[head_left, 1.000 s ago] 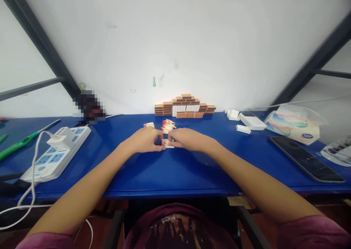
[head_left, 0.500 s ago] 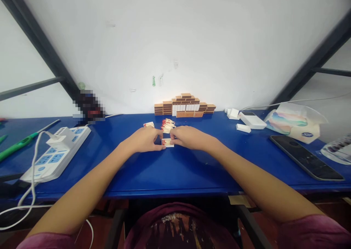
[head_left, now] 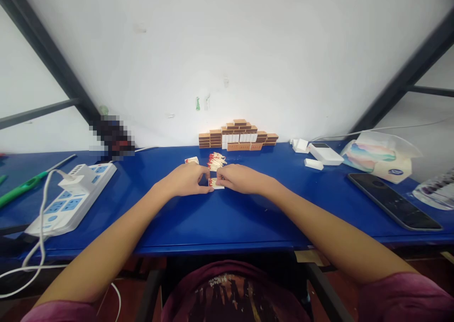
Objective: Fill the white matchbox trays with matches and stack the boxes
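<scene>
Left hand [head_left: 187, 179] pinches a matchbox tray [head_left: 218, 187]; right hand [head_left: 240, 178], grip unclear from here, best works lightly, keeping matches [head_left: 214, 183] aligned.

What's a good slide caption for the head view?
Left hand and right hand at a white tray of matches; match pile and stacked matchboxes behind.

Matches [head_left: 217, 162] — red-tipped, pale; tray [head_left: 220, 187] — apparently white.

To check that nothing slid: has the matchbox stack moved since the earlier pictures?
No; against the green wall mark, the matchbox stack has shifted neither way.
</scene>
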A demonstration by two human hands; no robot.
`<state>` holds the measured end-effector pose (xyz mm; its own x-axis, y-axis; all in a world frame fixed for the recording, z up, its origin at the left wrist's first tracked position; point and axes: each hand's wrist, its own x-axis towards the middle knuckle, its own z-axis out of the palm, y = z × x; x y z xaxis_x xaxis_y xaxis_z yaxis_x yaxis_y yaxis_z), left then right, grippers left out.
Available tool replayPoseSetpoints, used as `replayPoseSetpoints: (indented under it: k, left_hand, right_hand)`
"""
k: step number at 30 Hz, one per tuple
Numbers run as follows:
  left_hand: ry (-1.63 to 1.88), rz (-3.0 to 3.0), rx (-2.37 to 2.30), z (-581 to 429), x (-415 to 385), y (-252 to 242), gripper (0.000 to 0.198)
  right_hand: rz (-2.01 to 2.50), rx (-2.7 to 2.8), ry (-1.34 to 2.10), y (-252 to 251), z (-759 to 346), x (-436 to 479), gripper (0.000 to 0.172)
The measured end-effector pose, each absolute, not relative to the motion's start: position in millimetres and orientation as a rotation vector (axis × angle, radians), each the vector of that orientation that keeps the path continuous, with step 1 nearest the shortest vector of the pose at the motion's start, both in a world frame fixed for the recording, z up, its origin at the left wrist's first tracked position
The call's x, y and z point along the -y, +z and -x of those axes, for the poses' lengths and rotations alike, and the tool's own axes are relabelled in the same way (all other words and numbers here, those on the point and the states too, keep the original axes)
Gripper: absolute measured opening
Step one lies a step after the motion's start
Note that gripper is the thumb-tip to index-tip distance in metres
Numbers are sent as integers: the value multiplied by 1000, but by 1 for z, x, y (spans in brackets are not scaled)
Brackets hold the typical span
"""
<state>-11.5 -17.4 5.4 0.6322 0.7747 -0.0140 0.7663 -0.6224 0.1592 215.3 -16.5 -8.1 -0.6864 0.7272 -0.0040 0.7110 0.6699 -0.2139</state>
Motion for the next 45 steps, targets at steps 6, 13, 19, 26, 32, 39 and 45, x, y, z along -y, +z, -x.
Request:
replayPoseSetpoints:
  k: [6,13,19,26,32,39,45]
  left_hand:
    - [104,-2709,-1268,12,18,6,34]
    - [84,-2709,-1291,11,18,5,36]
    - [96,-2713,-1294,13,17,4,38]
    - [88,-2721,-1274,12,18,4,37]
    - [114,-2740,-1272,13,16,2,36]
    - [120,-2743,-1278,10,20,3,35]
    - [190,-2754,-1209,8,21,3,33]
  right_hand:
    - [1180,2767,330,-2,-215,19,7]
    - [1183,2743,273,-3,-214,19,11]
    - [1130,2769,424,3,-215,22,15]
    - [1122,2732,374,-4,-216,18,10]
    - [1091,2721,486,0,-216,20,7]
    - [1153,2697,471,0,-214,22,20]
    - [1127,2687,502,-3,-216,17,30]
